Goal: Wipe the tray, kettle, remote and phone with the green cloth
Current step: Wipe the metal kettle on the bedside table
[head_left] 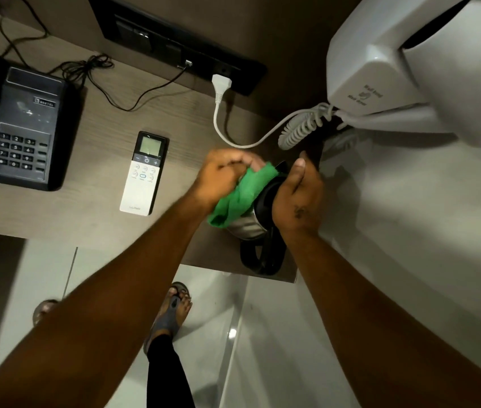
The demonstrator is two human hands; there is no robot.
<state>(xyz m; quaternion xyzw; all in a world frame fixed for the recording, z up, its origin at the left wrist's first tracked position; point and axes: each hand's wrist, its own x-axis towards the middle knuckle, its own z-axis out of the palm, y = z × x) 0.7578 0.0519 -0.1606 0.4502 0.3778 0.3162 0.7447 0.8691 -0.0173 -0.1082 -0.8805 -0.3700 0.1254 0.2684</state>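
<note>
A steel kettle (248, 228) with a black lid and handle stands on its black base near the desk's front right corner. My right hand (298, 192) grips the kettle's top from the right. My left hand (221, 178) is closed on the green cloth (240, 195) and presses it against the kettle's left side and lid. A white remote (144, 175) with a small screen lies flat on the desk left of the kettle. The black desk phone (24, 128) with a keypad sits at the far left. No tray is in view.
A white wall-mounted hair dryer (409, 69) with a coiled cord (301, 128) hangs at the upper right. A white plug (221, 82) sits in the black socket panel (174, 45). Thin black cables (92, 69) trail behind the phone. The wooden desk (92, 213) ends just below; feet stand on the floor.
</note>
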